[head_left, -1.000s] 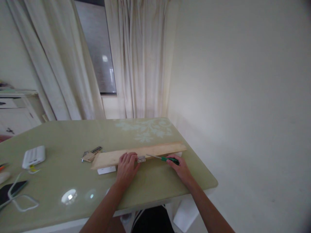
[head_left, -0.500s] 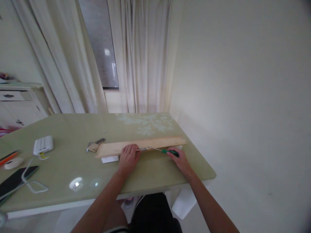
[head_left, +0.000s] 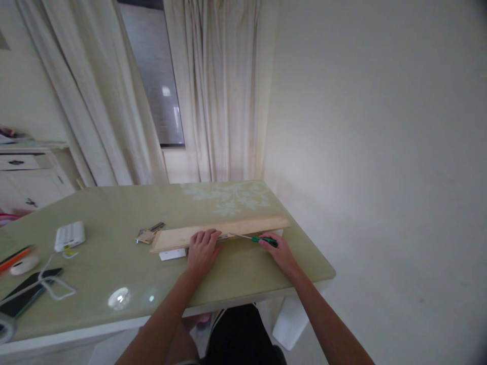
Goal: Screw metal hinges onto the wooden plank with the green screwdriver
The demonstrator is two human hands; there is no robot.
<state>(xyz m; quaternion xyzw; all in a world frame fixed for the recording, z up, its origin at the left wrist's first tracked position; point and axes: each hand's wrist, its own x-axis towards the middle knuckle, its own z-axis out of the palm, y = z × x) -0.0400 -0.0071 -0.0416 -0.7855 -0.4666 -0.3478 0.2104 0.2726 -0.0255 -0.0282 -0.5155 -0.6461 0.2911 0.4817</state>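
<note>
A long pale wooden board (head_left: 243, 225) lies raised on white blocks (head_left: 172, 254) near the table's right side. My left hand (head_left: 203, 250) grips the board's front edge, its fingers curled over the top and the thumb near a small metal piece (head_left: 222, 236), perhaps a hinge, at that edge. In my right hand (head_left: 279, 251) is a screwdriver (head_left: 262, 240) with a green and black handle. Its shaft points left, and the tip reaches the metal piece; whether it sits in a screw is too small to tell.
Metal parts and a small brown piece (head_left: 146, 236) lie just left of the board. Further left are a white power bank (head_left: 70, 235) with a cable, a dark phone (head_left: 32, 291), an orange pen-like object (head_left: 15, 258) and a tape roll (head_left: 5, 328). A wall (head_left: 380, 177) borders the right.
The view has tilted slightly up, so the table appears a little lower. Both hands keep their places at the board, with the screwdriver tip still at the metal piece.
</note>
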